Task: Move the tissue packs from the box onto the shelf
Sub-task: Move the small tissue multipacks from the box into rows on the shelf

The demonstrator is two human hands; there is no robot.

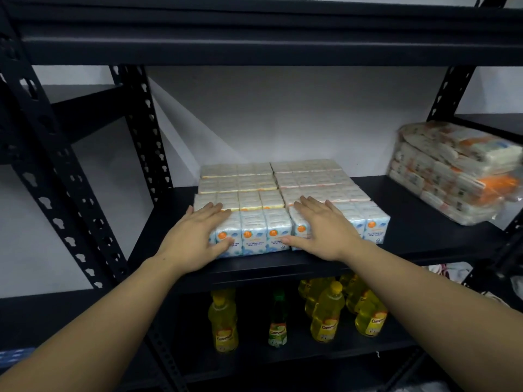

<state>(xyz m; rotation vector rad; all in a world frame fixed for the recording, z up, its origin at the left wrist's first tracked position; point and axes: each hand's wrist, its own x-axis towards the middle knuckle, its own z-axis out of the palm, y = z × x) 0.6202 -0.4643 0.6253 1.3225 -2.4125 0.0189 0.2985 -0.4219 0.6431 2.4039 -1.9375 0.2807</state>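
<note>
Head view of a black perforated-steel shelf (424,244) carrying two columns of white plastic-wrapped tissue packs (271,188), four rows deep, their blue-and-orange printed ends facing forward. The left hand (195,239) lies flat, fingers straight, on the front left pack (254,233), thumb against its printed face. The right hand (322,230) lies likewise on the front right pack (365,222). Neither hand grips anything; both press or rest. The box named in the task is not in view.

The step appears to be squaring the front row against the rows behind. It is best done with an even, level push from both palms, so the soft wrapping slides rather than buckles and the front faces finish just inside the shelf edge.

At the right of the same shelf stands a clear-wrapped bundle of orange-and-white tissue packs (452,174), well apart from the rows. Below, yellow oil bottles (325,312) and one green-capped bottle (278,321) stand on the lower shelf (283,355). Nothing blocks the push.
</note>
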